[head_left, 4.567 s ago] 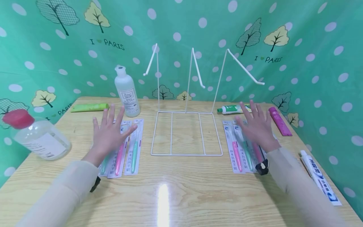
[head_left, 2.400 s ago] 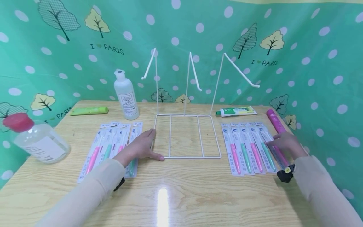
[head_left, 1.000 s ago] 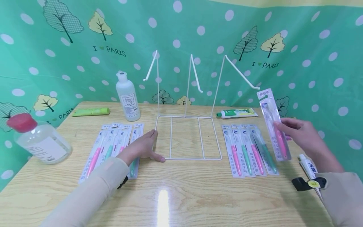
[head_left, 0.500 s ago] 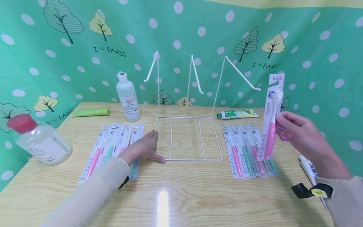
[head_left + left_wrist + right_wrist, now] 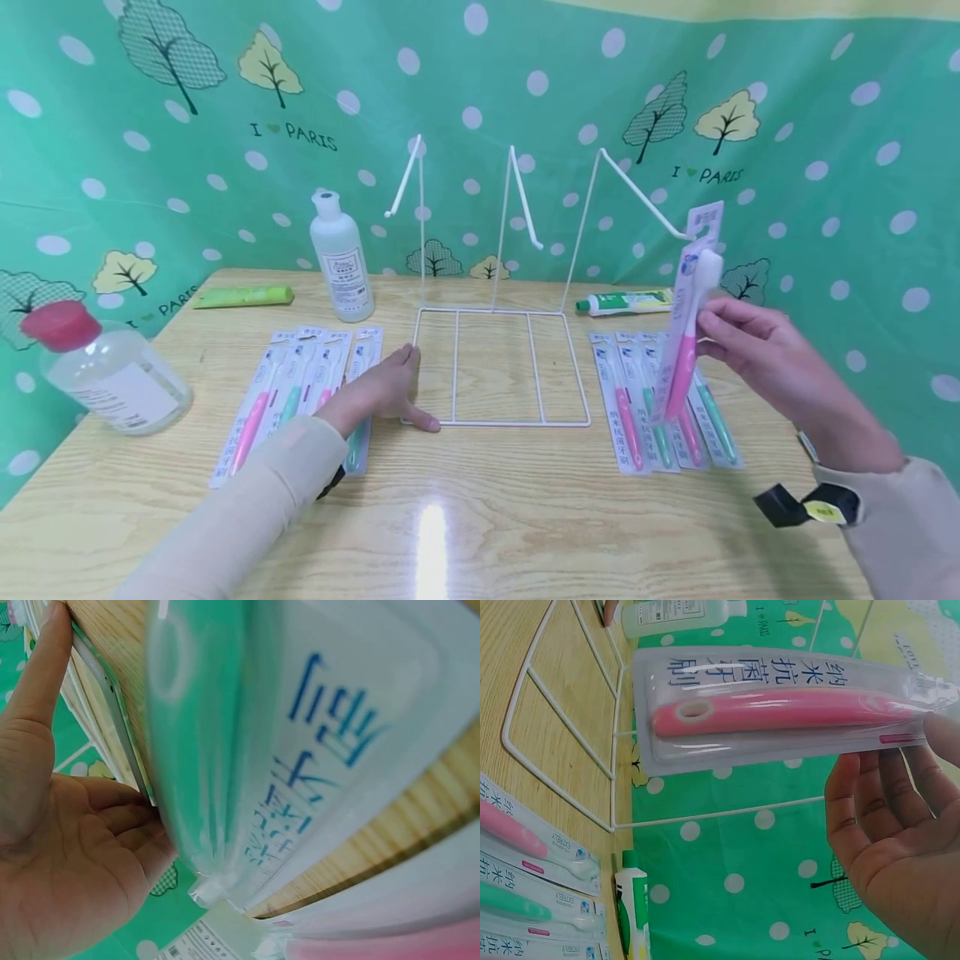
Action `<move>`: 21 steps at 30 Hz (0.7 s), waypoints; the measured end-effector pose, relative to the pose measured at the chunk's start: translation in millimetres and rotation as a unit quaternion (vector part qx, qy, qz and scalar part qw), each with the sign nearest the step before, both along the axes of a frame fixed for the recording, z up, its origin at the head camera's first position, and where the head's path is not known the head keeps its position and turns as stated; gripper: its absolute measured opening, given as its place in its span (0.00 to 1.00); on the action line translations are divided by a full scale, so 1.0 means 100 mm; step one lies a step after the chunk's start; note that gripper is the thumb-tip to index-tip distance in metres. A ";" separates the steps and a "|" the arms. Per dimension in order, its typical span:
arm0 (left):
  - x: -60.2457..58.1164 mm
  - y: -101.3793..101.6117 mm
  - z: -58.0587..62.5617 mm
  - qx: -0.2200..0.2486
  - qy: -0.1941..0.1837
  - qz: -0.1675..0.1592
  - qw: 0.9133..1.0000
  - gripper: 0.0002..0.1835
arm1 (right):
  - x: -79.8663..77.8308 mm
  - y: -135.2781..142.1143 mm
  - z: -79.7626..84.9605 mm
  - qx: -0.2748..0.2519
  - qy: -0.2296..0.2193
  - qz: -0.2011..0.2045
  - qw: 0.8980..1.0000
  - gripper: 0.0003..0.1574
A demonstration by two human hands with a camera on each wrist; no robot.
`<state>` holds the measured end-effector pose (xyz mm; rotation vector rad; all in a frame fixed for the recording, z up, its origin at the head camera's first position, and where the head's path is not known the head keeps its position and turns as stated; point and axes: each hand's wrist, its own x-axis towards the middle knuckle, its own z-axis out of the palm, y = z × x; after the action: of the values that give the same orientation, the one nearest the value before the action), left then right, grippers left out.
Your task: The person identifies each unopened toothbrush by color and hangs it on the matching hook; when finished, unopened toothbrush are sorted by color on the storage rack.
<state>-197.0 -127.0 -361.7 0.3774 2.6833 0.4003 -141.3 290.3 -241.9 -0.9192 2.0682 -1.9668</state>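
Note:
In the head view my right hand (image 5: 787, 367) pinches a pink packaged toothbrush (image 5: 684, 367) between thumb and fingers. The pack stands nearly upright, its hanging hole close to the tip of the right hook on the white wire rack (image 5: 495, 425); whether they touch I cannot tell. The right wrist view shows the pink handle through the clear blister (image 5: 780, 712). Against the rack's left front corner rests my left hand (image 5: 382, 392), thumb stretched along the front bar and fingers by the left bar. Its palm faces the left wrist camera, fingertips partly hidden behind a green packaged toothbrush (image 5: 199, 735).
Packaged toothbrushes lie in rows left (image 5: 258, 408) and right (image 5: 626, 408) of the rack. Behind stand a white bottle (image 5: 342, 262), a green tube (image 5: 243, 297) and a green-white toothpaste tube (image 5: 622, 302). A red-capped bottle (image 5: 112, 379) is at left. A patterned curtain hangs behind.
My right hand has picked up the rightmost toothbrush pack, raised it and brought it left to the right hook. My left hand moved to the rack's corner and has stayed there.

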 end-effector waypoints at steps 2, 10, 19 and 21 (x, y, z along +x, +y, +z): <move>0.00 0.00 0.00 0.000 0.001 0.000 1.000 0.72 | -0.02 -0.02 -0.01 0.012 -0.002 -0.009 1.000 0.17; 0.02 0.00 0.02 0.007 0.004 0.002 1.000 0.71 | -0.13 -0.13 -0.03 0.057 -0.005 -0.039 0.998 0.17; 0.04 0.01 0.03 0.017 0.002 0.011 1.000 0.71 | -0.38 -0.31 -0.02 0.113 -0.056 -0.148 0.981 0.27; 0.04 0.01 0.02 0.018 0.004 0.009 1.000 0.71 | -0.44 -0.34 -0.01 0.125 -0.061 -0.164 0.977 0.28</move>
<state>-193.0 -126.3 -359.4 0.3665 2.6920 0.4550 -185.5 256.0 -243.1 -0.4186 2.4458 -1.7858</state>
